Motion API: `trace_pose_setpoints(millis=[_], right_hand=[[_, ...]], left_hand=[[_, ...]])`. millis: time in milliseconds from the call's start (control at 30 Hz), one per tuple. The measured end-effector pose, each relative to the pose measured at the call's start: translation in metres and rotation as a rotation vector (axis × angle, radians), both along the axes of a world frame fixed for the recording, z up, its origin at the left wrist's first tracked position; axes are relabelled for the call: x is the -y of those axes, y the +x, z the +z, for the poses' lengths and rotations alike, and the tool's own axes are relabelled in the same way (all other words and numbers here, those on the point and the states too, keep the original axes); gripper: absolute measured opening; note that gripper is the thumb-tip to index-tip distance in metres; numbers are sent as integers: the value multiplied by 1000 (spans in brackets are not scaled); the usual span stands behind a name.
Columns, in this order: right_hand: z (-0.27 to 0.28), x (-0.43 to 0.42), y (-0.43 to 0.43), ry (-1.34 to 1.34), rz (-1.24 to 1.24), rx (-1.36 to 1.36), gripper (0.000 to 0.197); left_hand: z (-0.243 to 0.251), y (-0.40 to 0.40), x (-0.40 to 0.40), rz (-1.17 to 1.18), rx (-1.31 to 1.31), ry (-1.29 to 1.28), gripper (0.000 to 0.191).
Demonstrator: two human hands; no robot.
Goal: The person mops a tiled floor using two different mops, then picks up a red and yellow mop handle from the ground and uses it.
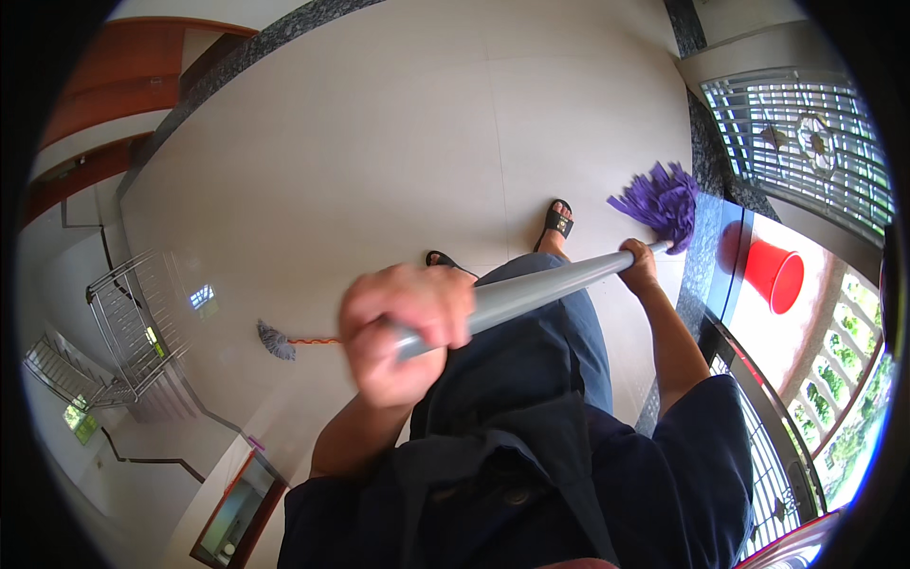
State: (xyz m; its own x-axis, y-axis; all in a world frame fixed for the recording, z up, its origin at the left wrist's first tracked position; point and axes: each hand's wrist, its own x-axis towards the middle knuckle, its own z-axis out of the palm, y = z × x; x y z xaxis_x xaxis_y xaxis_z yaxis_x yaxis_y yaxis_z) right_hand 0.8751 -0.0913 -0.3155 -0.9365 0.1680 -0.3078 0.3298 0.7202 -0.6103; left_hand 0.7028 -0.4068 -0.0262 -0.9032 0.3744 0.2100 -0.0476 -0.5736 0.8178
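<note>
A mop's grey metal handle [544, 288] slants across the front of my body. Close to the camera, my left hand [405, 331] is wrapped around its upper end and looks slightly blurred. Farther down, near the mop head, my right hand [640, 264] grips the same handle. The purple fabric-strip mop head [661, 203] is by the dark stone border at the doorway on the right; whether it touches the floor I cannot tell. Another mop, with a grey string head [276, 341] and a red patterned handle [313, 341], is at the left, partly hidden behind my left hand.
Beyond the doorway at right is a red bucket [776, 277], near a balustrade [828, 363]. Metal grille doors [803, 131] flank the opening. A staircase with metal railings [117, 320] is at left. My sandalled feet [557, 222] are on the pale tiled floor [398, 156].
</note>
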Motion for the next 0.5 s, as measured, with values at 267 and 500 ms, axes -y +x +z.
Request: trace_pose_setpoints(millis=[267, 500], right_hand=[[-10, 42, -25, 67, -53, -213, 20], [24, 261, -141, -14, 112, -494, 29]], left_hand=[[2, 6, 67, -86, 34, 101, 3], [77, 21, 262, -48, -348, -45, 6]])
